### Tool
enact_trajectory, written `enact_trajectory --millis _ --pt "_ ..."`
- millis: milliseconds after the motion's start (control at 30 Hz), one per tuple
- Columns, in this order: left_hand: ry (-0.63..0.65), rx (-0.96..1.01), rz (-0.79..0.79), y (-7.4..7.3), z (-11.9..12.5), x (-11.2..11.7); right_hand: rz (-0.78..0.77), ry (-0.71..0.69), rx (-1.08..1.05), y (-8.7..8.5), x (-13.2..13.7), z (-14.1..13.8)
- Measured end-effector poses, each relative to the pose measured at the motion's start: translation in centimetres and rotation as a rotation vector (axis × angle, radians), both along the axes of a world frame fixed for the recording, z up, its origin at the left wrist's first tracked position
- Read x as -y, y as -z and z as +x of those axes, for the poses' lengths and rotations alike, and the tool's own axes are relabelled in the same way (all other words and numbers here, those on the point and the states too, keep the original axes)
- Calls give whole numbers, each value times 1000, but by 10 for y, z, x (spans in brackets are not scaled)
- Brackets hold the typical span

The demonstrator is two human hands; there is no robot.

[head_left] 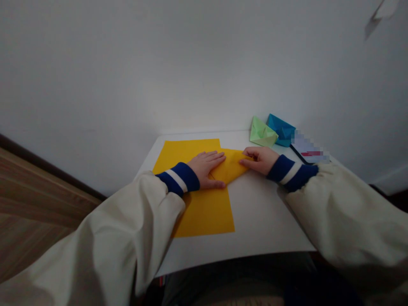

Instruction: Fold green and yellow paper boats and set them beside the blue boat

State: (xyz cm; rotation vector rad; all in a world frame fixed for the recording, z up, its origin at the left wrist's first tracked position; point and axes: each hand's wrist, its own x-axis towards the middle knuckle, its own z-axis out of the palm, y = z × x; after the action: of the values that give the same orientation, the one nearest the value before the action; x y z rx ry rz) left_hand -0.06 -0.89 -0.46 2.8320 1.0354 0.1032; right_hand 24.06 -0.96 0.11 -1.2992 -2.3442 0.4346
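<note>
A folded piece of yellow paper [232,163] lies partly over a larger flat yellow sheet [204,216] on the white table. My left hand [208,169] rests flat on the folded paper's left part, fingers stretched out and thumb spread toward me. At the folded paper's right end, my right hand [259,159] pinches its edge between thumb and fingers. The left palm hides part of the folds. Beyond my right hand sit a light green folded paper piece [263,132] and a blue folded paper piece [281,129], side by side.
A dark-edged flat device [306,151], partly blurred out, lies at the table's right side. The white table [264,221] meets a pale wall [197,63] at the back. Wooden furniture [38,199] stands at the left.
</note>
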Motion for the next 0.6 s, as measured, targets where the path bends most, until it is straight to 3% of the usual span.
enact_trajectory --millis 267,600 --pt "-26 0 22 2 1 0 37 130 177 -5 -2 -7" --pt "-61 -47 2 -3 7 4 69 135 251 -2 -6 -11"
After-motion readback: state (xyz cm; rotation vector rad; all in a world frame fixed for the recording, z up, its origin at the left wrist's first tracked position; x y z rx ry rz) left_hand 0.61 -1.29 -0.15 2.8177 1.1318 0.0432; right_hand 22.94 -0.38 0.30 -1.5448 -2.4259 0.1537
